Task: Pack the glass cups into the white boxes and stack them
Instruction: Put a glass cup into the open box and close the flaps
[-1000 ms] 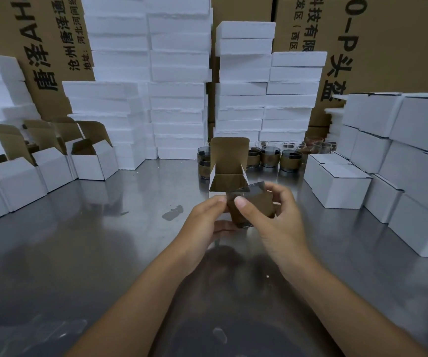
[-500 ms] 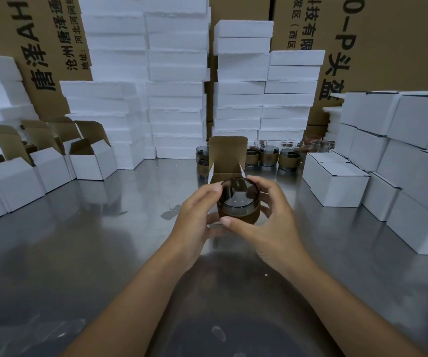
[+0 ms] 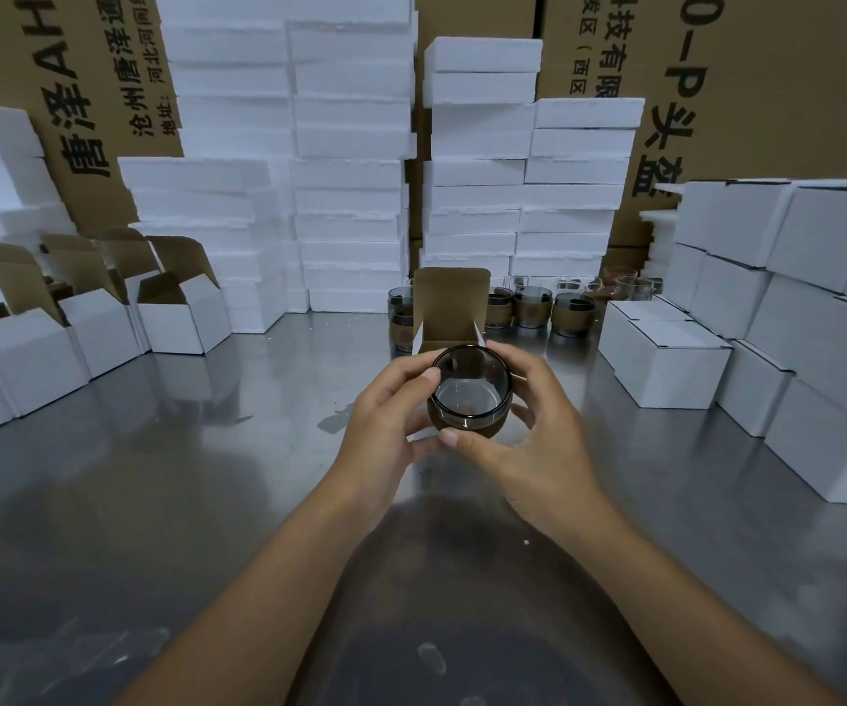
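Note:
A dark glass cup [image 3: 469, 394] with a brown band is held mouth-up toward me at the middle of the metal table [image 3: 207, 476]. My right hand [image 3: 533, 440] grips it with thumb in front and fingers behind. My left hand [image 3: 385, 420] holds a small open white box [image 3: 452, 310], lid flap upright, with the thumb touching the cup's rim. The cup sits at the box's opening and hides most of the box body. Several more cups [image 3: 528, 305] stand in a row behind.
Open white boxes [image 3: 181, 313] line the left side. Closed white boxes [image 3: 666, 359] are stacked at the right. White foam slabs [image 3: 350, 196] and brown cartons [image 3: 767, 94] wall off the back.
The cup has turned from lying sideways to mouth-up and has moved up over the box's opening. Both hands have shifted slightly forward with it.

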The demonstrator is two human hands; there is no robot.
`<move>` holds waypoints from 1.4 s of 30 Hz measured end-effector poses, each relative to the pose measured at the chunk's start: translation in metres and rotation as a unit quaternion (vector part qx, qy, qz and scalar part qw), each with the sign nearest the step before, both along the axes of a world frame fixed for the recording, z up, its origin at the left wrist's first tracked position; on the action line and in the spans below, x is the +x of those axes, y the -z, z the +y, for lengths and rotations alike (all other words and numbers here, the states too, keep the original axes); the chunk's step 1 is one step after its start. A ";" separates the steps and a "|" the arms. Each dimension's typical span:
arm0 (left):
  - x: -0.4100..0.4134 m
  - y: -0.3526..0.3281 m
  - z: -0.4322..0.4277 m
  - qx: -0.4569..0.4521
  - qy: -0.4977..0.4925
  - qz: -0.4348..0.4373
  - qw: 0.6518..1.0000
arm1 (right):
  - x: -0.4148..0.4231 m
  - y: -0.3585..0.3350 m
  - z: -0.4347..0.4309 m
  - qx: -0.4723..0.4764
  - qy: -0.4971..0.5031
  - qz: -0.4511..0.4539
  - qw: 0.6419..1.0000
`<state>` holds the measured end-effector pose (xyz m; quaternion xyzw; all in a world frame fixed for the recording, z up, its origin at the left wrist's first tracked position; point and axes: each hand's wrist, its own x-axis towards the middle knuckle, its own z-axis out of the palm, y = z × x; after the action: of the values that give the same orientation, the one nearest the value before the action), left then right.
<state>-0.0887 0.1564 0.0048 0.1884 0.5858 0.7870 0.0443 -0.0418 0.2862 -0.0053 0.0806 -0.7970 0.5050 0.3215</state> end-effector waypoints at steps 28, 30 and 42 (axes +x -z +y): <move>0.004 0.002 0.002 -0.123 0.029 0.056 0.990 | 0.000 -0.018 0.004 -0.351 -0.082 -0.208 0.909; 0.004 0.003 0.003 -0.124 0.018 0.061 0.990 | 0.001 -0.018 0.004 -0.369 -0.108 -0.221 0.896; 0.009 0.001 0.005 -0.112 0.017 0.059 0.992 | -0.001 -0.018 0.004 -0.388 -0.097 -0.241 0.884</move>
<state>-0.0796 0.1612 0.0041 0.2387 0.6685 0.7030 0.0436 -0.0426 0.2904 0.0127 -0.0979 -0.5784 0.8064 0.0741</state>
